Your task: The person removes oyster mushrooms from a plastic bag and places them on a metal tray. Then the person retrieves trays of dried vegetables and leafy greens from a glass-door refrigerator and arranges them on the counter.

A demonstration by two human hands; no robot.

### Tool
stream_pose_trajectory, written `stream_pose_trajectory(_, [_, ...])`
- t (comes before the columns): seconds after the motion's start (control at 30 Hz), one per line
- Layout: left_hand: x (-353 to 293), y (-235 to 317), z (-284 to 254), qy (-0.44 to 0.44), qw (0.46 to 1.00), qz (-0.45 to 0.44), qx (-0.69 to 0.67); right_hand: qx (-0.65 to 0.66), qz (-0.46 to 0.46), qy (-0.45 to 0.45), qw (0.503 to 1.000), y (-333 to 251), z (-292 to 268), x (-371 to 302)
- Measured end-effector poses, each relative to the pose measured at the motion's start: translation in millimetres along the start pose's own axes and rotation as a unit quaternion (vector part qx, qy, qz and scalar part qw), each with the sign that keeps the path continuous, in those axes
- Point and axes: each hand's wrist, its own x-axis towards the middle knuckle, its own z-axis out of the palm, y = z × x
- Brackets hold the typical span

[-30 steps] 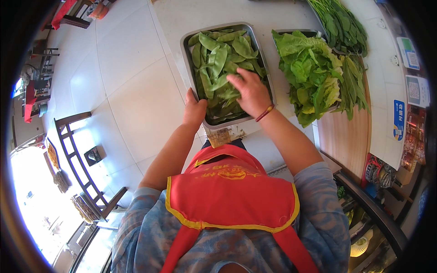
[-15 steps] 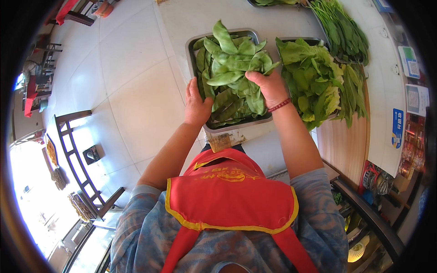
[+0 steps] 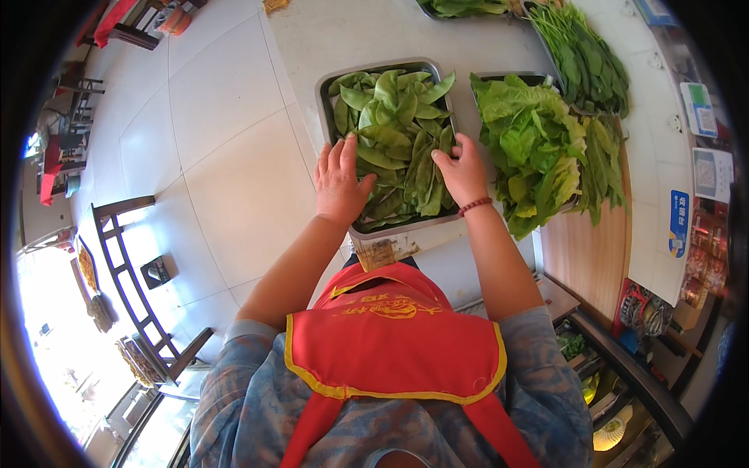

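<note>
A heap of flat green bean pods [image 3: 394,148] fills a rectangular metal tray [image 3: 413,226] on the table in front of me. My left hand [image 3: 341,181] rests over the tray's left side, fingers stretched out against the pods and rim. At the right side, my right hand [image 3: 462,170], with a dark red bead bracelet at its wrist, has thumb and fingers apart beside the pods. Neither hand grips a pod. The pods lie flat in the tray, some overlapping its far right rim.
Right of the tray stands another tray of leafy lettuce [image 3: 530,140], with long green leaves [image 3: 601,160] beside it. Behind lie a tray of leafy stems [image 3: 585,62] and another tray of greens [image 3: 464,6]. A dark wooden chair [image 3: 129,273] stands on the tiled floor at left.
The raised clump of pods in my right hand has gone down into the tray, and that hand has let go. My left hand has shifted slightly farther over the pods.
</note>
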Motion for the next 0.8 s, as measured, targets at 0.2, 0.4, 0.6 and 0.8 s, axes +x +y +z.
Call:
stream_pose_trajectory(0.2, [56, -7, 13, 0.01, 0.999, 0.003, -0.033, -0.1, -0.141, 0.0, 0.985, -20, 30, -2])
stream_pose_trajectory(0.4, [85, -27, 0, 0.048, 0.968, -0.132, -0.208, -0.201, -0.173, -0.029, 0.964, -60, -5, 28])
stream_pose_trajectory(0.6, [94, -21, -1, 0.084, 0.942, -0.126, -0.299, -0.404, -0.288, 0.089, 0.864, -54, 15, 99])
stream_pose_trajectory(0.8, [89, 10, -33, 0.034, 0.861, -0.104, -0.497, -0.522, -0.325, -0.011, 0.788, -75, 14, 111])
